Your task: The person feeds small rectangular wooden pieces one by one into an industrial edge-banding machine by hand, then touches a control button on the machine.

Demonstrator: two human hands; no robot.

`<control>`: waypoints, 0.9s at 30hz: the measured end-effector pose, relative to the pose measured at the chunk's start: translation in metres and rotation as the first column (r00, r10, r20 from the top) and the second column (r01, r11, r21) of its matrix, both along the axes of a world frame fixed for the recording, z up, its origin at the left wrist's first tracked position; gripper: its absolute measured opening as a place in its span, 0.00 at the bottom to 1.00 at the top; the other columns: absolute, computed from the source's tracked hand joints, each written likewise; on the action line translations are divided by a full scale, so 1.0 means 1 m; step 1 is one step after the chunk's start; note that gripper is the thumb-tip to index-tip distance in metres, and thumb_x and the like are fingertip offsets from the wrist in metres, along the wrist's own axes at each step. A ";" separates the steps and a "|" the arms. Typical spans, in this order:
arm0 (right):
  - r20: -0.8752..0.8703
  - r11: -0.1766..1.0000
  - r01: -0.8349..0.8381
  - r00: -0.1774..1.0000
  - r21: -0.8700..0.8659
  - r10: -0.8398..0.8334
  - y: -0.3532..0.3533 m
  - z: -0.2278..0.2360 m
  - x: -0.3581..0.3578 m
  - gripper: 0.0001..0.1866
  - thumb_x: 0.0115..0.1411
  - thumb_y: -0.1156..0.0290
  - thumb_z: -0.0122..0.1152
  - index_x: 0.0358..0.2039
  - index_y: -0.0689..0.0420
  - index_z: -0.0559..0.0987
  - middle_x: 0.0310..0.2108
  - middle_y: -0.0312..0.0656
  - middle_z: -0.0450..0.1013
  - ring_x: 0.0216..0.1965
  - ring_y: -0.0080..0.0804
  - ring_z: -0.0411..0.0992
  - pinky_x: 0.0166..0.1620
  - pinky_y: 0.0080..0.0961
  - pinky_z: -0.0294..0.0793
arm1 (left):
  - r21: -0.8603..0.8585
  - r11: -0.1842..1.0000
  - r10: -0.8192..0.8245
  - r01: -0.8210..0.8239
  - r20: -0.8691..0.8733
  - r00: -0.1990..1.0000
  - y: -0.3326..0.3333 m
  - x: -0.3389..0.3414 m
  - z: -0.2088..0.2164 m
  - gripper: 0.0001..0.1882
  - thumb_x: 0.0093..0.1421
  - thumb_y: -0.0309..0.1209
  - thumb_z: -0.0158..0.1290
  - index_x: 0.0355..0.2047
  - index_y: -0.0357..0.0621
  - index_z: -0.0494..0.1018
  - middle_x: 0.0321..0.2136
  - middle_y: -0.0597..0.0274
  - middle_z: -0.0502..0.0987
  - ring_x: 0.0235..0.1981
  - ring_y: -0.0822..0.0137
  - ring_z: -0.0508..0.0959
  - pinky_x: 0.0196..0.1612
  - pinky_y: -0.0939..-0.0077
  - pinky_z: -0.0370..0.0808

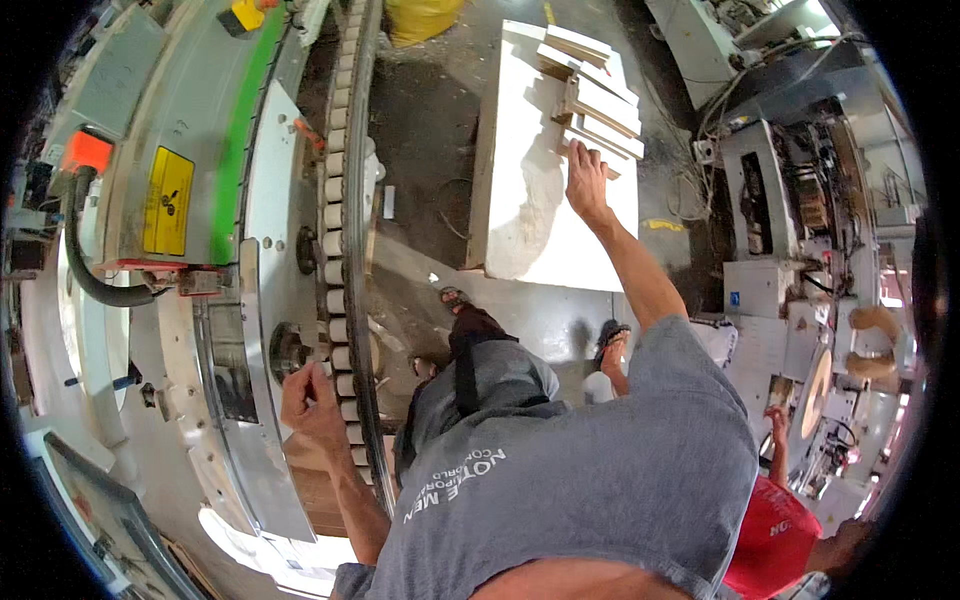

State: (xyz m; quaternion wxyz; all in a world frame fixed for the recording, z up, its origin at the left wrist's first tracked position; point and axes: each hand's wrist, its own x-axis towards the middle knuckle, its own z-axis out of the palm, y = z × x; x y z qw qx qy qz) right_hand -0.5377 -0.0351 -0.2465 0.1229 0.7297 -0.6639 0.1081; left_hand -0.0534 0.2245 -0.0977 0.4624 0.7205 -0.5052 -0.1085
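Note:
My right hand [588,180] reaches out to a group of narrow white boards [605,100] with brown edges, lying loosely overlapped on a large white-topped stand [515,190]. Its fingers close on the nearest board [605,146]; the thumb's contact is partly hidden. Low on the left, my left hand [312,402] is curled, with the fingertips drawn together beside the machine's roller track [337,240]. A dark round fitting [288,350] sits just beyond these fingertips. Whatever they pinch, if anything, is too small to make out.
A grey machine with a green stripe [240,130] and yellow label [168,200] fills the left side. A yellow sack [420,20] lies at the far end. Cables [690,180] trail on the floor at right. A person in red [770,535] is at lower right, near other machinery.

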 end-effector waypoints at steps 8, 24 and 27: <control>-0.071 0.996 -0.055 0.996 0.065 0.060 -0.038 0.014 -0.008 0.20 0.55 0.77 0.59 0.49 0.62 0.74 0.52 0.51 0.66 0.54 0.51 0.65 0.55 0.47 0.67 | 0.006 0.999 -0.048 0.048 0.043 0.998 -0.012 -0.015 -0.018 0.03 0.57 0.20 0.60 0.33 0.36 0.80 0.22 0.64 0.73 0.21 0.73 0.67 0.25 0.77 0.64; 0.795 0.503 -0.860 -0.244 0.088 -0.556 0.160 0.149 0.381 0.15 0.67 0.67 0.57 0.47 0.65 0.75 0.41 0.43 0.76 0.39 0.29 0.76 0.44 0.28 0.78 | -0.025 0.997 0.080 -0.076 0.290 0.954 0.039 0.026 0.027 0.21 0.45 0.25 0.67 0.43 0.39 0.80 0.41 0.52 0.79 0.43 0.49 0.75 0.45 0.58 0.74; 0.725 0.351 -0.936 -0.252 -0.014 -0.641 0.192 0.143 0.436 0.20 0.67 0.71 0.57 0.56 0.67 0.71 0.48 0.45 0.74 0.49 0.32 0.74 0.49 0.31 0.78 | -0.067 0.966 0.256 -0.248 0.330 0.909 0.080 0.070 0.018 0.19 0.46 0.23 0.67 0.41 0.39 0.79 0.40 0.51 0.79 0.41 0.49 0.76 0.44 0.58 0.74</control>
